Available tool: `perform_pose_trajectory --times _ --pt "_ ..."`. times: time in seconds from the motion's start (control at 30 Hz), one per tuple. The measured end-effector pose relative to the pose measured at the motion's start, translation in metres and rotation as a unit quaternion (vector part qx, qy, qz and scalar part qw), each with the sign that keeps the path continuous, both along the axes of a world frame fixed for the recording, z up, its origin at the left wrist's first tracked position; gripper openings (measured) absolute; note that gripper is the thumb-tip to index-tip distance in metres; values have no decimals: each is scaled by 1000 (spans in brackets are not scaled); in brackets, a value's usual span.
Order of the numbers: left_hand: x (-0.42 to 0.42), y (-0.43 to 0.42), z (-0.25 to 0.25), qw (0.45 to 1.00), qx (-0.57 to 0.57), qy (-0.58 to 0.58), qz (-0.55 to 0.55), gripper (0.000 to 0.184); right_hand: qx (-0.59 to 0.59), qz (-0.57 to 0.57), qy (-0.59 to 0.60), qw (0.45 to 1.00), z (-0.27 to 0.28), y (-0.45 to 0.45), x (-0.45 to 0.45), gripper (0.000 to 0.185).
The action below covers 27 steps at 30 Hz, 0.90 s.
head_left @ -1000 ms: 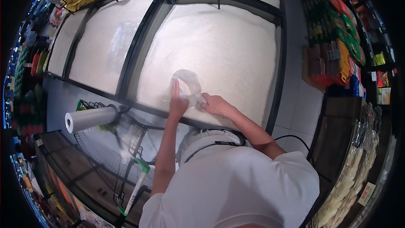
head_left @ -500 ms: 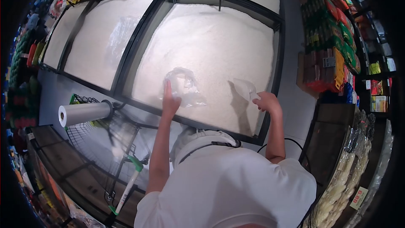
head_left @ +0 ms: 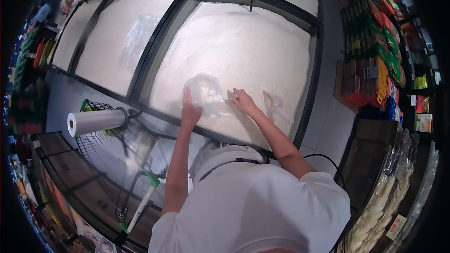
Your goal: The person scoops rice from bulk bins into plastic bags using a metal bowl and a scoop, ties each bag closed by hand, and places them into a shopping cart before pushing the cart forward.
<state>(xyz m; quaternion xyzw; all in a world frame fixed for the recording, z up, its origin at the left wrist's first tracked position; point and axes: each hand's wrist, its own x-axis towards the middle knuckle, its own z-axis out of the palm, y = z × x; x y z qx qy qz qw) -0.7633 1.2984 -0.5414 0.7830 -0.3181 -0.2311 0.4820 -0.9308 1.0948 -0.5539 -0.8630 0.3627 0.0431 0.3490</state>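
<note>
A clear plastic bag [head_left: 213, 94] lies on the white grain [head_left: 234, 42], which looks like rice, in a black-framed bin. My left hand [head_left: 191, 112] grips the bag's left side, the index finger pointing up along it. Just right of the bag, my right hand [head_left: 242, 101] hovers over the grain with its fingers apart and nothing in them. To the right of that hand, a clear plastic scoop [head_left: 273, 102] rests on the grain, its handle toward the bin's front right corner.
Black dividers [head_left: 164, 30] separate several grain bins; another clear bag [head_left: 140, 35] lies in the left one. A roll of plastic bags [head_left: 96, 122] juts out above a wire shopping cart [head_left: 101, 147] at my left. Shelves with packaged goods [head_left: 370, 72] stand on the right.
My right hand has let go of the scoop, leaving it on the grain, and has moved left toward the bag. My left hand stays on the bag.
</note>
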Motion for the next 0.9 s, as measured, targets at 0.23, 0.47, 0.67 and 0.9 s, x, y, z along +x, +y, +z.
perform_pose_trajectory --times 0.23,0.47,0.67,0.9 --pt "8 7 -8 1000 -8 15 15 89 23 -16 -34 999 -72 6 58 43" --pt "10 9 -22 999 -32 2 16 89 224 -141 -122 956 -2 3 77 23" --pt "14 -7 -4 999 -12 24 27 87 282 -188 -203 919 62 -14 97 19" --pt "24 -13 41 995 -61 47 57 84 258 -158 -253 919 135 -9 93 20"
